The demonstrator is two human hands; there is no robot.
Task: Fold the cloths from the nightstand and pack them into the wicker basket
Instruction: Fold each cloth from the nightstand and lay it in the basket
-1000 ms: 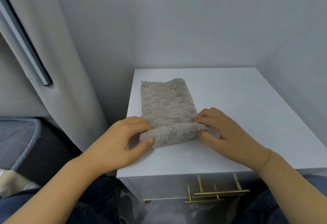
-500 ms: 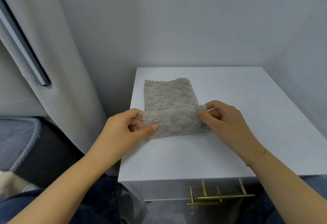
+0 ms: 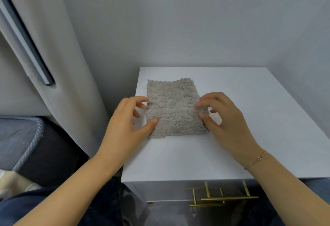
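Both hands, left [image 3: 128, 118] and right [image 3: 221, 116], pinch the cloth's [image 3: 174, 107] half-turned flap between them; basket unseen, packing remains.

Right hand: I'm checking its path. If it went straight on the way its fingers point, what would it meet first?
Probably the grey cloth: the right hand points left across it, fingertips already at its edge.

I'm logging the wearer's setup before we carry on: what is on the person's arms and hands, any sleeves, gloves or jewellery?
Both forearms are bare as far as the view shows, with no sleeves in sight. The left hand wears no glove, and no ring or watch shows on it. The right hand is also ungloved; a thin gold-coloured chain bracelet with a small round clasp circles its wrist. No other markings show.
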